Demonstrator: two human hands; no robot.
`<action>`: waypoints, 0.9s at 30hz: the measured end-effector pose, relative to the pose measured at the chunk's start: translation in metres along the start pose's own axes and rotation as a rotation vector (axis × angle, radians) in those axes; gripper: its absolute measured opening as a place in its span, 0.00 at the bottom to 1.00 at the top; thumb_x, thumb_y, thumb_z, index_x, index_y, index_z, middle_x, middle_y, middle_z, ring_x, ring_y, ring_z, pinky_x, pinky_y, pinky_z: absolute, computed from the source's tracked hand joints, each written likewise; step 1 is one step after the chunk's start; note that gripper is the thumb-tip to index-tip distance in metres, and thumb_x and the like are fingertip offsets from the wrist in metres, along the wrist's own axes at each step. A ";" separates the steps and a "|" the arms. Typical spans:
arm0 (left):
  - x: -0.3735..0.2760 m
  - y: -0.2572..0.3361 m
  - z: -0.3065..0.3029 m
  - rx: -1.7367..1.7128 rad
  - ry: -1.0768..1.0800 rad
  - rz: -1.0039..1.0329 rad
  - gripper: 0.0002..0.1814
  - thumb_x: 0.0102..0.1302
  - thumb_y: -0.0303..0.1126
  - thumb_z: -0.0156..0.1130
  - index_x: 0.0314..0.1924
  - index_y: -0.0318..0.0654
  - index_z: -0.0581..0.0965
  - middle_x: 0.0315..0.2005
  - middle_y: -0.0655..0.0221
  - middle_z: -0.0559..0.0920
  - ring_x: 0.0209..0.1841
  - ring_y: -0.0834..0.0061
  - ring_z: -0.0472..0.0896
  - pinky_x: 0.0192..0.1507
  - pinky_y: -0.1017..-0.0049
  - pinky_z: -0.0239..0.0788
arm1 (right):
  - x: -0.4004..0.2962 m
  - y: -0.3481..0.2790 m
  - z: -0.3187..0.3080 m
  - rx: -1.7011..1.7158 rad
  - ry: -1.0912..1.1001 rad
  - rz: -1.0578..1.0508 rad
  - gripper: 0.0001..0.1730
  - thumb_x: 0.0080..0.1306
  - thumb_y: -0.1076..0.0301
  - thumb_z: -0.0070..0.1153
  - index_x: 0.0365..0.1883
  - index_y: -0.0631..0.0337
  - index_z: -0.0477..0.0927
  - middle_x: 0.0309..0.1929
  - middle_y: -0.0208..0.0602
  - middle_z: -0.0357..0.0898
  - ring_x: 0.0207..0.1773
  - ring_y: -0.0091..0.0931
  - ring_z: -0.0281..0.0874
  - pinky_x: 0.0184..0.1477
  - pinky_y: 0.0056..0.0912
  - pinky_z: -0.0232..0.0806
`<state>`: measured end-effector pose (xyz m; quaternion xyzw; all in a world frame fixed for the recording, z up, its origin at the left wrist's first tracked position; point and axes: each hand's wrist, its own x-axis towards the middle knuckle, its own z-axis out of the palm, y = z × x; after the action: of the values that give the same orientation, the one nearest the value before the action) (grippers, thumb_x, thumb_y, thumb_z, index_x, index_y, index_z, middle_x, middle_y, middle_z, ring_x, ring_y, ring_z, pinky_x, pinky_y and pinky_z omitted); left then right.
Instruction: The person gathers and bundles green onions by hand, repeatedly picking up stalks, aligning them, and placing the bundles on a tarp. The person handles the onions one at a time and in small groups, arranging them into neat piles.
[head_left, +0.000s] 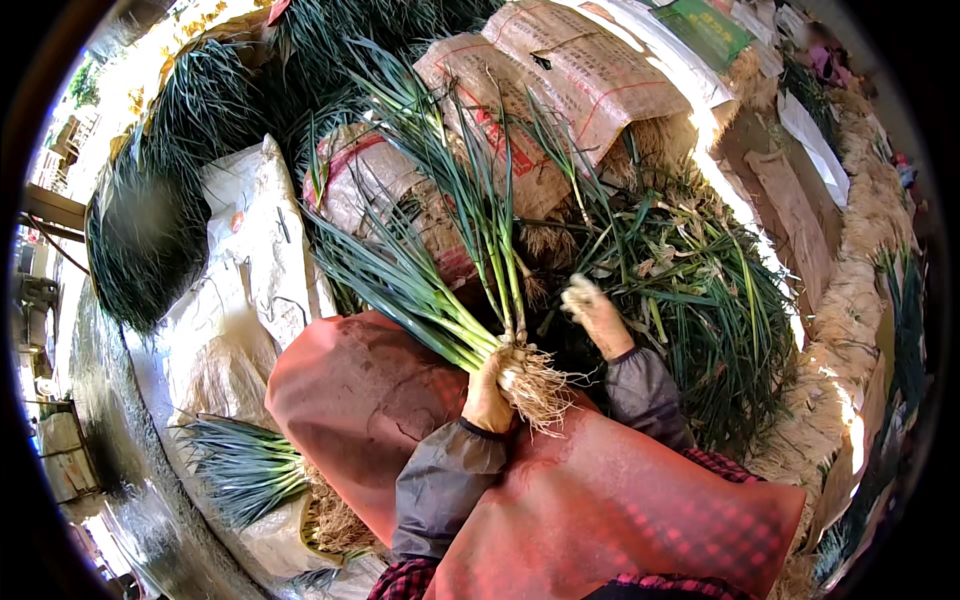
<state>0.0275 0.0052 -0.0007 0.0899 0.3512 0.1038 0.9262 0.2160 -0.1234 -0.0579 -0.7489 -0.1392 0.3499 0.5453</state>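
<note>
My left hand (486, 399) grips a bunch of green onions (465, 330) low on the white stems, over my lap. Their pale, stringy roots (536, 386) hang past the hand to the right, and the leaves fan out up and left. My right hand (598, 321) is raised to the right of the bunch, apart from it. Motion blur hides how its fingers sit. Beneath both arms a red apron (600, 517) covers my knees. Close beyond the right hand lies a heap of loose green leaves and trimmings (697, 277).
Woven plastic sacks (555, 75) cover stacked onions ahead. A smaller onion bundle (251, 469) lies on sacking at lower left. Large dark-green bundles (154, 225) stand at upper left beside a white sack (262, 225). Root-lined stacks (855, 300) run along the right; a person (825, 60) is far off.
</note>
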 end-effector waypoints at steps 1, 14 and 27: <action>0.002 -0.001 -0.005 0.023 -0.016 0.003 0.15 0.69 0.32 0.53 0.52 0.32 0.72 0.31 0.68 0.79 0.31 0.72 0.79 0.32 0.72 0.76 | -0.011 -0.046 0.021 0.258 -0.237 0.202 0.28 0.68 0.56 0.57 0.62 0.61 0.69 0.48 0.37 0.79 0.46 0.24 0.77 0.43 0.25 0.70; -0.010 0.008 0.004 -0.194 -0.079 -0.140 0.18 0.70 0.35 0.50 0.55 0.32 0.71 0.41 0.61 0.80 0.40 0.67 0.79 0.44 0.65 0.75 | -0.015 -0.058 0.057 0.927 -0.621 0.152 0.21 0.72 0.67 0.46 0.60 0.66 0.71 0.40 0.38 0.79 0.37 0.22 0.77 0.41 0.21 0.71; -0.005 0.005 0.010 -0.068 0.004 -0.115 0.14 0.67 0.29 0.53 0.51 0.30 0.73 0.35 0.61 0.81 0.31 0.70 0.78 0.32 0.71 0.76 | -0.006 0.035 0.006 -1.157 -0.122 -0.322 0.19 0.55 0.68 0.59 0.47 0.57 0.80 0.39 0.43 0.77 0.44 0.38 0.78 0.45 0.40 0.72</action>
<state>0.0301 0.0081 0.0112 0.0377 0.3540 0.0623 0.9324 0.2020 -0.1351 -0.0885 -0.8722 -0.4494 0.1728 0.0864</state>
